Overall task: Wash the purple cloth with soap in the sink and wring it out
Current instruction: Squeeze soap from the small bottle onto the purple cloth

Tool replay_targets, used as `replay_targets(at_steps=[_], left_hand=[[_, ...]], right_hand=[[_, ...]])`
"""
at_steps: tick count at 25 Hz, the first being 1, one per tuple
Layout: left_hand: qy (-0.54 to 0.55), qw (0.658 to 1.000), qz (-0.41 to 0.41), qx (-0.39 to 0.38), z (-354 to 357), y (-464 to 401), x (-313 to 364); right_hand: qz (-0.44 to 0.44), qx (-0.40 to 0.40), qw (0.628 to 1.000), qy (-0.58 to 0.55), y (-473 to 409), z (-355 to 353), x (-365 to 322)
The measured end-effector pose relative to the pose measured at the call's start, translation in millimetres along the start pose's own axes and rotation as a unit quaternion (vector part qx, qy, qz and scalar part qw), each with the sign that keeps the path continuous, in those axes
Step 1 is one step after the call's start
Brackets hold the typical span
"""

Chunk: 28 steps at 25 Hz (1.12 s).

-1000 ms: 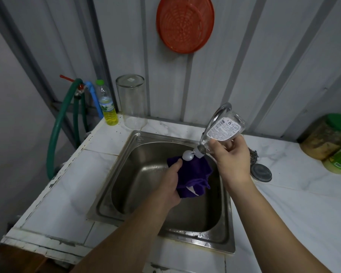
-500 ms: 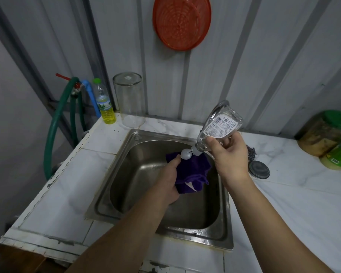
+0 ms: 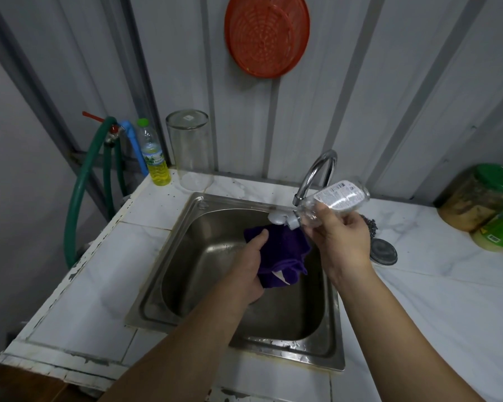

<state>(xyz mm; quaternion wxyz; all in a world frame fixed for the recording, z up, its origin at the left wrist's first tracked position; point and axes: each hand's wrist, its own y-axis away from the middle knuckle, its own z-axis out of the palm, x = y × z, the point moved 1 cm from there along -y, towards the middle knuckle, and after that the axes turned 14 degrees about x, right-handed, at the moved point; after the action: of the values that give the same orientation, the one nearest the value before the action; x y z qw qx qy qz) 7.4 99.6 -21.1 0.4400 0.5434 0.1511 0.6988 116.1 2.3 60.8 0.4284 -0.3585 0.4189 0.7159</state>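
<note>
Purple cloth is bunched in the left hand, its grip closed round it, over the sink near the basin's back right corner. The right hand clasps a near-empty clear soap bottle, nozzle tipped at the cloth. With so little soap left, a hard squeeze might spatter past the cloth, or the slick bottle could slip.

An orange basket hangs on the wall; a clear jar and yellow-liquid bottle stand on the tabletop.
</note>
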Motion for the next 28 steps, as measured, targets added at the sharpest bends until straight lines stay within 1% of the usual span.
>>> replay_targets(at_steps=[2, 4, 6, 9, 14, 19, 24, 28], left_hand=[[-0.008, 1.000, 0.010, -0.001, 0, 2, 0], [-0.014, 1.000, 0.026, 0.002, 1, 2, 0], [-0.016, 0.999, 0.037, 0.012, 2, 0, -1], [-0.019, 0.998, 0.048, 0.024, 5, -1, -3], [-0.030, 0.997, 0.064, 0.041, 10, -5, -10], [-0.044, 0.997, 0.057, 0.029, 22, -6, -24], [-0.056, 0.997, 0.048, 0.007, 31, -5, -34], [-0.060, 0.997, 0.051, 0.010, 33, -7, -38]], right_hand=[[0.139, 0.020, 0.987, -0.079, -4, -9, 5], [0.224, 0.024, 0.968, -0.114, -8, -20, 10], [0.266, 0.042, 0.952, -0.147, -12, -33, 16], [0.315, 0.093, 0.923, -0.203, -22, -57, 24], [0.372, 0.169, 0.877, -0.252, -32, -102, 33], [0.407, 0.209, 0.841, -0.289, -40, -138, 45], [0.417, 0.228, 0.825, -0.306, -48, -156, 48], [0.411, 0.247, 0.829, -0.289, -48, -158, 49]])
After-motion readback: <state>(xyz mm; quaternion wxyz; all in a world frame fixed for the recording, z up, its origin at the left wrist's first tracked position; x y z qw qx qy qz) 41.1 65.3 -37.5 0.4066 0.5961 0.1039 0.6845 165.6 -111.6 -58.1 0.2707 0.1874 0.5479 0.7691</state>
